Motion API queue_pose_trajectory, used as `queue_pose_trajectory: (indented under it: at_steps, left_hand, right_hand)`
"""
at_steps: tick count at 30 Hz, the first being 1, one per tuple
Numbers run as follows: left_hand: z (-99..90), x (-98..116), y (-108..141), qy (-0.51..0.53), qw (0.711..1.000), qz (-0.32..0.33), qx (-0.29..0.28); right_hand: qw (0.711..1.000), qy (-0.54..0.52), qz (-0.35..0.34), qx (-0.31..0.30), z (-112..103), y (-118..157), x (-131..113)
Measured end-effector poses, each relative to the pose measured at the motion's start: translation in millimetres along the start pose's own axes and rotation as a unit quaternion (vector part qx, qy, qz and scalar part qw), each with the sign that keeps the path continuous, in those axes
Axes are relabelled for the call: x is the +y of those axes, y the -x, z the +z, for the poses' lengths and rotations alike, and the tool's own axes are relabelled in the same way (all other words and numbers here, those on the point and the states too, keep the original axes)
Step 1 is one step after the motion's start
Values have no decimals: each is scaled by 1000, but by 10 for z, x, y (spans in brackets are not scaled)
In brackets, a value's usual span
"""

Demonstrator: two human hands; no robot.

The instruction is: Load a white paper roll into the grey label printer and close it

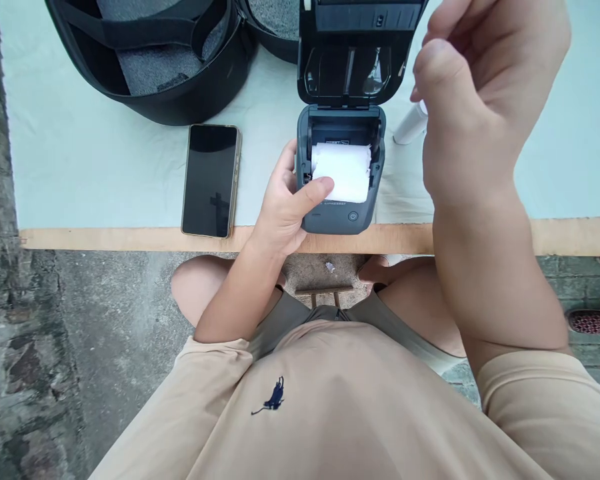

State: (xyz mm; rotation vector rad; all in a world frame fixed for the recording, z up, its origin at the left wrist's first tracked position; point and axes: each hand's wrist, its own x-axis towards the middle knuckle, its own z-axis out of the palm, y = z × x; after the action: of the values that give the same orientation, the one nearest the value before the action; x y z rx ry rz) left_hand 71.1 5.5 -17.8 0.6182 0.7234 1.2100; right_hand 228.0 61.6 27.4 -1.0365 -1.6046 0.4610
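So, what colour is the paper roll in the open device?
White: the paper roll shows best in the head view.

Worn on the head, one camera is facing forward and steeply down, looking from near above over the shirt (pixel 350 400) to the desk (pixel 105 173).

Two hands show, one left hand (pixel 285 207) and one right hand (pixel 480 113). There is one printer (pixel 347 123) with one lid (pixel 351 73), one power button (pixel 353 216) and one paper roll (pixel 347 175). One phone (pixel 211 181), one white cylinder (pixel 409 127) and two black case sections (pixel 180 103) make up the rest on the one worktop (pixel 105 239); whether those sections form one case or two, I cannot tell. Below are one pale scrap (pixel 330 267) and, at the right, two patterned shoes (pixel 596 321). One dark blue emblem (pixel 275 395) marks one shirt (pixel 340 400).
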Motion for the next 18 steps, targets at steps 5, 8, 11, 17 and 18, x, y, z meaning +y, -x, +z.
queue_pose_trajectory:
  at_steps: [5, 8, 11, 17, 18]
  left_hand:
    - [-4, 9, -4, 15, 999, 27, 18]
    - [26, 13, -8, 10, 999, 35, 21]
    - [33, 3, -17, 14, 998, 55, 8]
    - [18, -1, -4, 18, 999, 46, 14]
    - [18, 2, 3, 13, 999, 43, 14]
  right_hand:
    - [980, 110, -121, -112, -12, 75, -114]
    - [952, 188, -122, -208, -2, 171, -192]
    - [943, 214, -67, -248, 8, 207, -208]
    - [948, 159, -34, -275, -40, 156, -201]
    - [952, 143, -28, -268, -54, 152, -193]
